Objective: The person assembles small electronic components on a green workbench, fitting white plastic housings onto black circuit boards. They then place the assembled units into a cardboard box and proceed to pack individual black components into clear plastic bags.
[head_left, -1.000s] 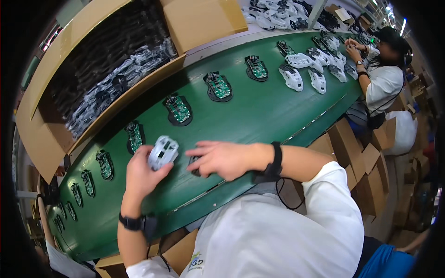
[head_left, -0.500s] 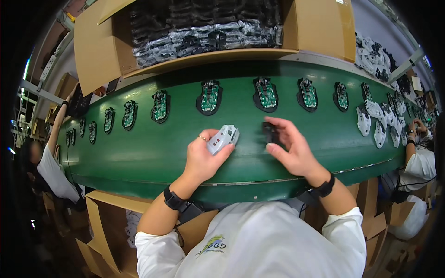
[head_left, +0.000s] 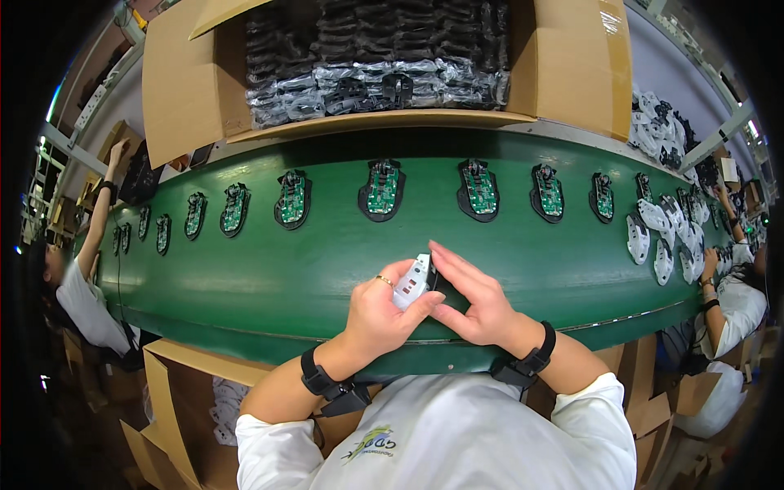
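Note:
Above the near part of the green belt my hands meet around a white computer mouse shell [head_left: 412, 282]. My left hand [head_left: 377, 309] grips the shell between thumb and fingers, a ring on one finger. From the right, my right hand [head_left: 478, 304] presses a small black plastic part [head_left: 432, 276] against the shell's side; its fingers hide most of that part. Farther off lie mouse bases with green circuit boards, the nearest being one base [head_left: 382, 191] and another base [head_left: 478, 191] in a spaced row.
An open cardboard box [head_left: 384, 119] behind the belt [head_left: 269, 278] holds bagged black parts. White shells [head_left: 663, 233] lie clustered at the right. Co-workers sit at both ends, one sleeve [head_left: 90, 310] at the left. Another open carton [head_left: 184, 392] stands below the near edge.
My right hand has moved left, bringing the black part against the white shell. My left hand has shifted slightly right and nearer, turning the shell more upright. The view has tilted slightly.

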Tool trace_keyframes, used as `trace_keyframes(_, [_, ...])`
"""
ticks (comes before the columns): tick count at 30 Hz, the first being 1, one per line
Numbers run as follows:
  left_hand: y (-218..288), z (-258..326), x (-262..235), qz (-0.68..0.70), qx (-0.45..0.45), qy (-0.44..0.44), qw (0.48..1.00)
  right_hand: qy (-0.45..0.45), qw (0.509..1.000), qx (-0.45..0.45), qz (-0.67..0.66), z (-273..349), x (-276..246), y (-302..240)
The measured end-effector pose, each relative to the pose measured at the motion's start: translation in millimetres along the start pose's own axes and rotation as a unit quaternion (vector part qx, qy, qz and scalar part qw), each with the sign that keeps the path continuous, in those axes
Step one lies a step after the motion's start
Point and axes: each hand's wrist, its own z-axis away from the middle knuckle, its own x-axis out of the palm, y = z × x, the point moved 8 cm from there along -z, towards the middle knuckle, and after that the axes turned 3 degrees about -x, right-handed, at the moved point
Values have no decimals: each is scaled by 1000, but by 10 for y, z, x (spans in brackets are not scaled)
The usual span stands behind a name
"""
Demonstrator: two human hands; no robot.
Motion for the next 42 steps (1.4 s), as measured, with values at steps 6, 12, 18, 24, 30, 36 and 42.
trace_keyframes(6, [190, 83, 91, -68, 82, 0, 994, 5, 847, 288, -447, 226, 315, 481])
trace_keyframes(12, [159, -109, 23, -195, 148, -1, 970, 11, 982, 186, -14, -4, 94, 154])
trace_keyframes(18, [-377, -86, 153, 185, -103, -6, 977, 23, 882, 296, -365, 240, 262, 389])
trace_keyframes(24, [-128, -485, 64, -28, -16, -101, 994, 26, 896, 394, -203, 310, -296, 800])
trace_keyframes(30, [745, -2147, -1562, -446, 350, 145, 811, 177, 936, 160, 258, 387, -1318, 213])
trace_keyframes(36, [563, -3796, -1577, -717, 246, 57, 650, -15, 994, 110, 0, 291, -243, 317])
trace_keyframes(42, [478, -4421, -1673, -630, 124, -98, 760, 3, 975, 203, -90, 361, -286, 519])
